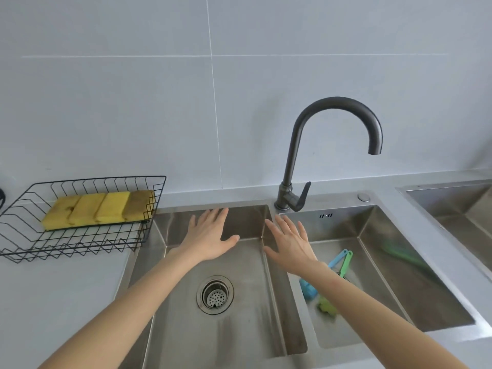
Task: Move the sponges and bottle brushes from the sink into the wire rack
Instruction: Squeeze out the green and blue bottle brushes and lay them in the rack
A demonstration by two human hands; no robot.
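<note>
The dark tap [292, 166] arches over the right basin [399, 262]; the wire rack [149, 209] (sponges [98, 209] filling its back) leaves front floor free.

Lighting bright, even and diffuse; shadows soft and faint. Mild sheen on the steel sink [346, 222] walls, no harsh glare. Wide-angle bending evident at frame edges. Overall slightly soft; green smear on right basin wall blurred.

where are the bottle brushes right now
In the head view, the blue bottle brush and green bottle brush lie side by side in the right sink basin, partly hidden under the right forearm.
</note>
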